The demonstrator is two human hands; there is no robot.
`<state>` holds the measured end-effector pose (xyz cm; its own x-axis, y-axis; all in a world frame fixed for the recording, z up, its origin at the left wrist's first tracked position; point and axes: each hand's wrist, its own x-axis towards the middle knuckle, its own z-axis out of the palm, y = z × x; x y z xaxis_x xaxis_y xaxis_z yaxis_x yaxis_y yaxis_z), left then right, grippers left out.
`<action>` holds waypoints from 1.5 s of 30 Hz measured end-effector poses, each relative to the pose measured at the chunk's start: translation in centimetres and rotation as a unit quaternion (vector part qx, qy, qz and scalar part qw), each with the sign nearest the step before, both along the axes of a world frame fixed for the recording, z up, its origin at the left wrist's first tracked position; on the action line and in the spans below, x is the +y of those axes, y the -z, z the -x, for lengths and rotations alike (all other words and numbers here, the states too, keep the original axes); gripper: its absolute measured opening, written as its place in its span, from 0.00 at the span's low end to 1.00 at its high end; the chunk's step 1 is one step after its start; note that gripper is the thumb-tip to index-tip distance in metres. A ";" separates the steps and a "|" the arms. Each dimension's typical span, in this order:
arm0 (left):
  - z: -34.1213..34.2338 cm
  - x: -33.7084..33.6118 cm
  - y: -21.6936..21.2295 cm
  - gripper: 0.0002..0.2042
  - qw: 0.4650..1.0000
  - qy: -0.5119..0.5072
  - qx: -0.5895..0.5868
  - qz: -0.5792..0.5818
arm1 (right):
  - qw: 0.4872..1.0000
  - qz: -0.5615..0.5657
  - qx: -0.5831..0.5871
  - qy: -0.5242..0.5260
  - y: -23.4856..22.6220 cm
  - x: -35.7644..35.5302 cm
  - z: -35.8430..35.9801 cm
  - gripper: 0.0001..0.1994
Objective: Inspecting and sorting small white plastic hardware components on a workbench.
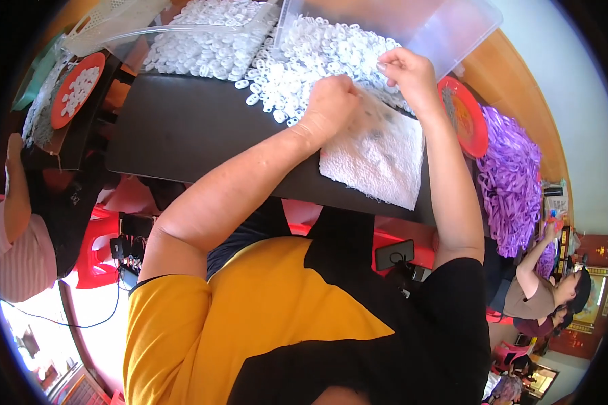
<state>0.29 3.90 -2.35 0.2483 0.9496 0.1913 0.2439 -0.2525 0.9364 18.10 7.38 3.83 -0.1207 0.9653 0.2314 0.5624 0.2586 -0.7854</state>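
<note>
White cloth. Left hand, curled, at its far-left edge; right hand, half-curled, beyond; grasps unclear to me. Oval pieces left of the cloth: could scatter if brushed.

left fingers partly hidden; anything between the right fingers too small to tell

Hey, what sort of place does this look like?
Probably a small hand-assembly workshop, perhaps in a home. A heap of small white pieces lies on a dark table, a big pile of purple straps is at the right, and another person is beyond it.
</note>
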 end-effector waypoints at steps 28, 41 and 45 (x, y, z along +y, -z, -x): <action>0.1 -1.4 -1.5 0.06 0.991 -0.010 -0.071 0.109 | 0.943 -0.167 -0.284 -0.038 2.5 -6.9 0.5 0.05; 0.4 -2.4 -3.2 0.06 0.964 -0.011 -0.211 0.163 | 0.959 0.089 0.267 0.038 -0.2 -6.9 2.7 0.03; 0.4 -2.4 -3.2 0.06 0.969 -0.018 -0.202 0.140 | 0.962 0.068 0.260 0.036 0.1 -6.8 2.8 0.03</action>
<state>-0.14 1.48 0.85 0.1735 0.9848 -0.0010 -0.1521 0.0278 0.9880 15.27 0.59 3.72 0.0461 0.9924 0.1141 0.0961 0.1092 -0.9894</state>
